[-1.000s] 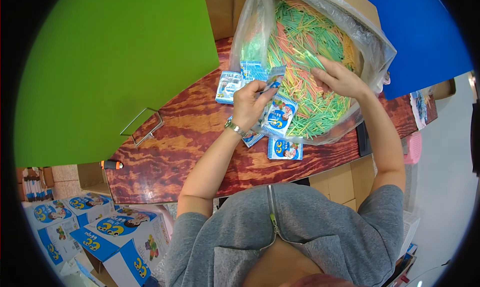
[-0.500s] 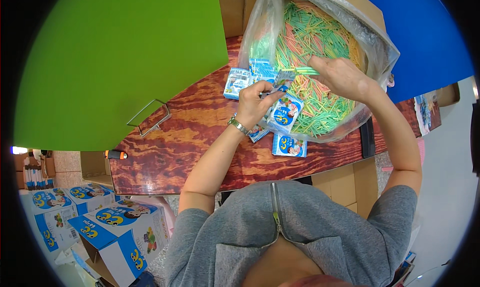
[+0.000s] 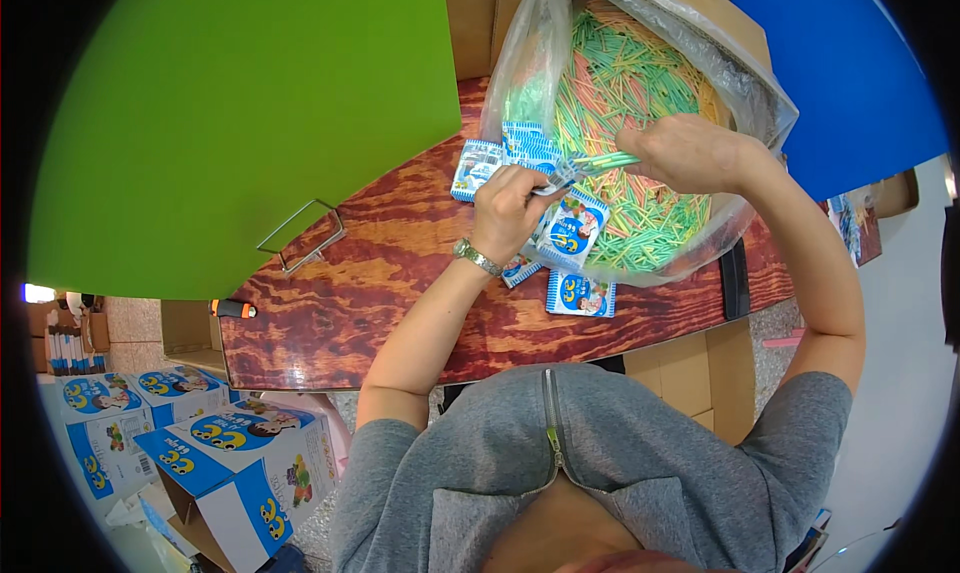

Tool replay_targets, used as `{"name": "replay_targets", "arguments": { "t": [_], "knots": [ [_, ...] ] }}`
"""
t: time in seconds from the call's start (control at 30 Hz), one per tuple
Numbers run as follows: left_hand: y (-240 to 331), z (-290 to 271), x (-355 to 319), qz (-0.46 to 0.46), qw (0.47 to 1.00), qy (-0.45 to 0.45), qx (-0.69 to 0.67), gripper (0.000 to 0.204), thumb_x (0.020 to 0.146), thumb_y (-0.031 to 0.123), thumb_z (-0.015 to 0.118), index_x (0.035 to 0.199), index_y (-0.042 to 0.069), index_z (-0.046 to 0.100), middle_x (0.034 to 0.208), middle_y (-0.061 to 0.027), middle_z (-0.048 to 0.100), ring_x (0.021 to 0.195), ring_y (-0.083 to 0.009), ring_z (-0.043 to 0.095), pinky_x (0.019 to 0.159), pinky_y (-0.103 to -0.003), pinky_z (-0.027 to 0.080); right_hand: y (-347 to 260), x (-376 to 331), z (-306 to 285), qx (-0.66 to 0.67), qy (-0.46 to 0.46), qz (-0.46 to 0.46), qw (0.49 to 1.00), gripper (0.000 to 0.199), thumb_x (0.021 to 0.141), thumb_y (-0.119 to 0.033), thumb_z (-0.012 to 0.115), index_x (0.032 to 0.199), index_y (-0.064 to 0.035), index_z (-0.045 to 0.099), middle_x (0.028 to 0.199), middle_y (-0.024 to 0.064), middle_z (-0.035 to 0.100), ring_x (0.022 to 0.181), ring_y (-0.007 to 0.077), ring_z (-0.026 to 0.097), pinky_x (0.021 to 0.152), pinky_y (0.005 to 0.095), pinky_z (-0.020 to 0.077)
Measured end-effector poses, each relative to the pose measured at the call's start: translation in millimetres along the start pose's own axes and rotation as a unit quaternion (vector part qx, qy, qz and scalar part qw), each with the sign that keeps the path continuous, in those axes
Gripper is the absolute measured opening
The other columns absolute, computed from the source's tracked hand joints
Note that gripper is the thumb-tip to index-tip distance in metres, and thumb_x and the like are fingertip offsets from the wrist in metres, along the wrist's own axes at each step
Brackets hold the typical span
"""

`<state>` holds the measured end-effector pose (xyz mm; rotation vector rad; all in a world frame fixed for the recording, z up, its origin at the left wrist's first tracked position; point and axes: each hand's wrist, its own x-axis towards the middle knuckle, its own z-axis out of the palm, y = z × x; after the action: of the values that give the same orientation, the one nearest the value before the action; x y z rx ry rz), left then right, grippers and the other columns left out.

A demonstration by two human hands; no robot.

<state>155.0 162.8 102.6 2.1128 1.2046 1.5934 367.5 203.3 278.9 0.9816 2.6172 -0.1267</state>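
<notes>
My left hand (image 3: 508,208), wearing a metal-banded watch, pinches a small blue-and-white packet (image 3: 563,175) tilted toward the right. In the fingers of my right hand (image 3: 692,153) is a small bundle of thin green and yellow sticks (image 3: 610,160). Their left ends meet the packet's mouth; how far they reach inside I cannot tell. Beneath both hands, a clear plastic bag (image 3: 690,268) in a carton holds a heap of green, yellow and pink sticks (image 3: 640,83). Around my left hand lie printed packets, one (image 3: 575,223) against the bag, one (image 3: 582,298) nearer me and several (image 3: 527,145) behind.
The red wood-grain table (image 3: 400,273) carries an orange-and-black lighter (image 3: 233,309), a wire handle (image 3: 300,238) and a dark bar-shaped object (image 3: 735,281). A green panel (image 3: 250,123) covers the left, a blue one (image 3: 840,83) the right. Printed cartons (image 3: 240,453) stand at lower left.
The stick bundle has come down to the packet, its ends now at the mouth. My left hand has turned the packet toward the sticks, and my right elbow has swung outward.
</notes>
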Motion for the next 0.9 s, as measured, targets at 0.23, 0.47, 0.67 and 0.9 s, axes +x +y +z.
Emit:
{"name": "replay_targets", "arguments": {
  "t": [0.23, 0.47, 0.67, 0.9],
  "knots": [
    [2.4, -1.1, 0.9, 0.076, 0.993, -0.028, 0.083, 0.023, 0.065, 0.002, 0.077, 0.083, 0.004, 0.063, 0.075, -0.0080, 0.060, 0.071, -0.0269, 0.059, 0.059, -0.037, 0.048, -17.9, 9.9, -22.8, -0.070, -0.066, 0.025, 0.995, 0.019, 0.091, -0.017, 0.059, 0.097, 0.0008, 0.057, 0.077, 0.0197, 0.065, 0.079, 0.0377, 0.066, 0.068, 0.0478, 0.0499],
    [3.5, 1.1, 3.5, 0.059, 0.998, -0.022, 0.028, 0.020, 0.070, 0.006, 0.080, 0.082, 0.003, 0.063, 0.072, -0.0082, 0.061, 0.063, -0.0237, 0.059, 0.054, -0.035, 0.046, -11.0, 11.2, -18.4, -0.041, -0.051, -0.011, 0.998, 0.026, 0.091, -0.023, 0.061, 0.095, 0.0026, 0.054, 0.076, 0.0209, 0.064, 0.078, 0.0385, 0.065, 0.068, 0.0482, 0.0491],
    [-1.3, 11.0, -4.7, -0.017, 0.998, -0.027, -0.057, 0.020, 0.073, 0.010, 0.081, 0.086, 0.003, 0.067, 0.075, -0.0080, 0.065, 0.061, -0.0186, 0.061, 0.052, -0.030, 0.045, -12.2, 11.1, -23.0, -0.027, -0.082, 0.007, 0.996, 0.025, 0.092, -0.021, 0.061, 0.096, 0.0026, 0.055, 0.078, 0.0205, 0.065, 0.080, 0.0390, 0.065, 0.071, 0.0491, 0.0494],
    [8.6, 27.7, 11.5, 0.034, 0.998, -0.028, -0.040, 0.020, 0.075, 0.008, 0.078, 0.092, 0.003, 0.068, 0.075, -0.0092, 0.064, 0.065, -0.0224, 0.061, 0.056, -0.032, 0.047, -11.7, 16.1, -24.3, -0.067, -0.108, 0.040, 0.991, 0.019, 0.090, -0.016, 0.061, 0.097, 0.0017, 0.060, 0.080, 0.0196, 0.066, 0.082, 0.0379, 0.066, 0.072, 0.0469, 0.0510]
  ]
}}
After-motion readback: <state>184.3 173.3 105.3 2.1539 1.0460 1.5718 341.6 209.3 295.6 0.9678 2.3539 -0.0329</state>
